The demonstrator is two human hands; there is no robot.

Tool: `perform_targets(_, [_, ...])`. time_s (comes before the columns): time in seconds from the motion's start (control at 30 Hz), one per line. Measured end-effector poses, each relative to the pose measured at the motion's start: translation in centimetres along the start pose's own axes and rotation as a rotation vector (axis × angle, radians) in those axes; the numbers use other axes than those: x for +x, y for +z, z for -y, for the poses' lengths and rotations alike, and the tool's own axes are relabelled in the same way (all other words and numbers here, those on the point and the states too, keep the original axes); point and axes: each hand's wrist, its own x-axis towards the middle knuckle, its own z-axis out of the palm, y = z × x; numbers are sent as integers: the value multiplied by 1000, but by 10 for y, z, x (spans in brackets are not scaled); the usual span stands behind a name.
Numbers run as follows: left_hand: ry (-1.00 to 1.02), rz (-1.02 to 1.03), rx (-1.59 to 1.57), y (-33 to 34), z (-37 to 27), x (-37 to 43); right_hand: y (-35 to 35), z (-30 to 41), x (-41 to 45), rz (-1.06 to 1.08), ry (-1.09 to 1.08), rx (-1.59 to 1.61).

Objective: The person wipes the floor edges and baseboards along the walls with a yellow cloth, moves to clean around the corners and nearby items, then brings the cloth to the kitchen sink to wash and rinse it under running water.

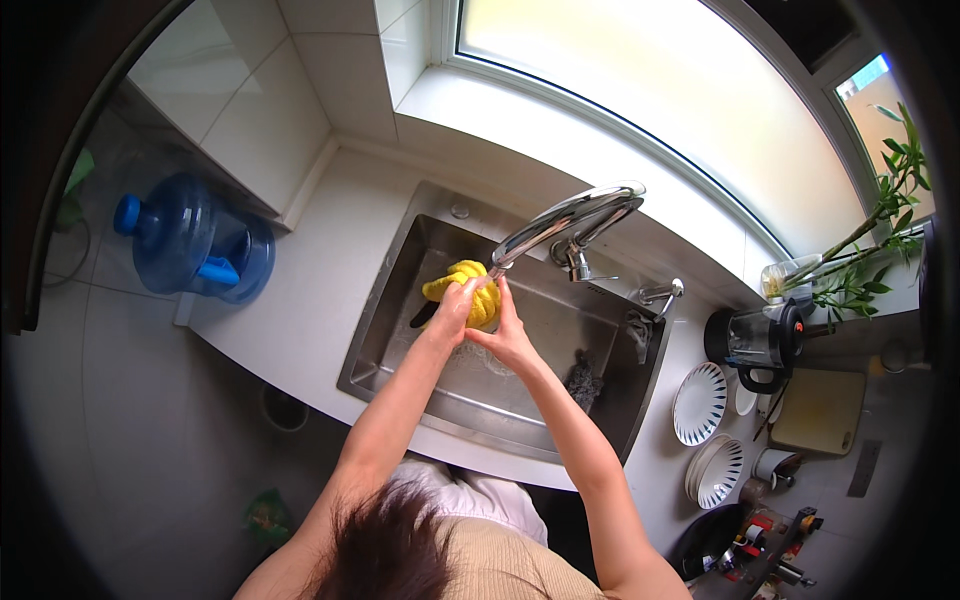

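Note:
A bright yellow cloth (466, 271), bunched up, is held over the stainless steel sink (465, 405). My left hand (453, 309) looks wet and grips the cloth from its left side. On the other side, my right hand (508, 334) rests against the cloth, thumb stretched toward my left hand. Directly above both hands is the spout of the chrome faucet (555, 221). Bubbly water (484, 361) shows on the sink floor beneath them. A dark item (424, 315) sticks out below the cloth at the left; what it is I cannot tell.
A blue water jug (202, 240) lies on its side at the counter's left end. To the sink's right are patterned plates (700, 405), stacked bowls (716, 471), a blender jug (757, 337) and a cutting board (817, 411). A dark mesh scrubber (583, 381) sits in the sink's right part.

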Motion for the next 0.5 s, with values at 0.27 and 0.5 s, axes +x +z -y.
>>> perform_targets(0.27, [17, 18, 227, -61, -1, 8, -18, -27, 44, 382, 276, 392])
perform_targets(0.5, [-310, -27, 319, -96, 17, 20, 28, -70, 69, 210, 297, 1198])
